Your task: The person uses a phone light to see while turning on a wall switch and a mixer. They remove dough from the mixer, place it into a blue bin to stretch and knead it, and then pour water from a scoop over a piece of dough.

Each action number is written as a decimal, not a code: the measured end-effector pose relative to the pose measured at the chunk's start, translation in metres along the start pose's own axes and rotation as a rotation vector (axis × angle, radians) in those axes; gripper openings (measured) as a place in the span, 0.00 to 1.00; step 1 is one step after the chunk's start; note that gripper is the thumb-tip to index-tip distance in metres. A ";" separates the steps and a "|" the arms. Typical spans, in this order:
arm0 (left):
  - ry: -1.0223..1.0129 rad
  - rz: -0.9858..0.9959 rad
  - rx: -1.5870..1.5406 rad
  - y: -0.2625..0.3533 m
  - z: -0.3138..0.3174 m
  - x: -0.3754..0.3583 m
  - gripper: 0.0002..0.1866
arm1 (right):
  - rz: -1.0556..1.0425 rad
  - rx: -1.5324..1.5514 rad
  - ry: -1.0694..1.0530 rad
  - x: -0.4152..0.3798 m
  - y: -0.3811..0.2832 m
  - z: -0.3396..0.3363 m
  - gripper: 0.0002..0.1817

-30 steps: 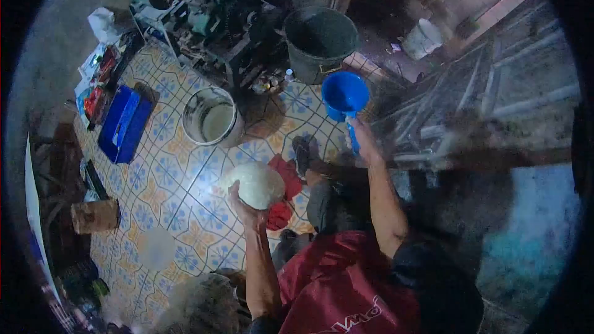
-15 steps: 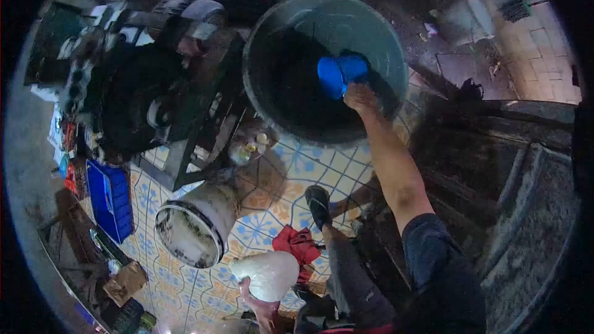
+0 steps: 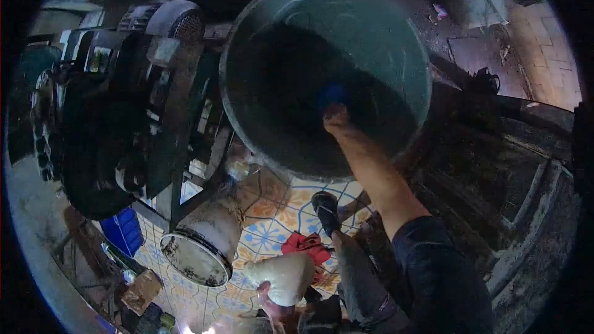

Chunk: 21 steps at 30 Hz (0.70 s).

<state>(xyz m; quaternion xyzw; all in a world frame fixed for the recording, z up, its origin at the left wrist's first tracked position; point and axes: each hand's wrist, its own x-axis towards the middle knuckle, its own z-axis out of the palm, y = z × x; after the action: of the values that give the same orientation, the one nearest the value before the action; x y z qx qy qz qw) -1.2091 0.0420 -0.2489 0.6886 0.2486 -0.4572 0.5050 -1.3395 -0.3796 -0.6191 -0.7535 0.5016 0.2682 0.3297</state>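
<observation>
Deep inside a large round grey tub, my right hand is closed on a blue dipper. Shadow hides most of the dipper and whatever lies at the tub's bottom. Low in the view, close to my legs, my left hand grips a rounded white container. Its opening and contents are not visible. A red cloth lies on the floor just beyond the white container, beside my foot.
A belt-driven machine with a motor stands left of the tub. A dirty white bucket leans on the patterned tile floor. Further left are a blue crate and a cardboard box. Dark timber lies right.
My right hand has lowered the blue dipper deeper into the tub's shadow. The view has moved closer to the tub. My left hand still holds the white container.
</observation>
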 end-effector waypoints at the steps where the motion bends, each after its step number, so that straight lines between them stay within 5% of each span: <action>1: -0.027 0.024 0.029 0.002 0.000 -0.003 0.29 | -0.030 0.068 0.048 -0.015 -0.002 -0.011 0.05; 4: -0.094 0.114 0.116 0.009 -0.004 -0.018 0.27 | -0.052 0.077 0.133 -0.066 -0.006 -0.059 0.08; 6: -0.075 -0.087 -0.226 0.018 0.007 -0.027 0.24 | -0.008 0.061 0.174 -0.104 -0.007 -0.092 0.10; 9: -0.225 0.006 -0.094 0.026 0.009 -0.047 0.23 | 0.034 0.021 0.238 -0.159 -0.009 -0.124 0.12; 12: -0.227 0.000 -0.006 0.036 0.010 -0.069 0.26 | -0.061 0.241 0.723 -0.205 0.002 -0.121 0.17; 13: -0.208 -0.013 0.020 0.043 0.012 -0.074 0.27 | 0.172 0.767 0.115 -0.258 -0.019 -0.180 0.20; 17: -0.444 0.048 0.111 0.069 0.017 -0.102 0.32 | 0.122 1.358 0.260 -0.364 -0.041 -0.182 0.21; 21: -0.565 0.107 0.213 0.091 0.025 -0.155 0.30 | 0.088 1.386 0.306 -0.455 -0.080 -0.145 0.22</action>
<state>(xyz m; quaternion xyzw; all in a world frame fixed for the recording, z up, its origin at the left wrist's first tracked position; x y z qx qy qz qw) -1.2167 0.0044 -0.0720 0.5953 0.0121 -0.6268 0.5025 -1.4146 -0.2044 -0.1735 -0.3785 0.6274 -0.2085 0.6478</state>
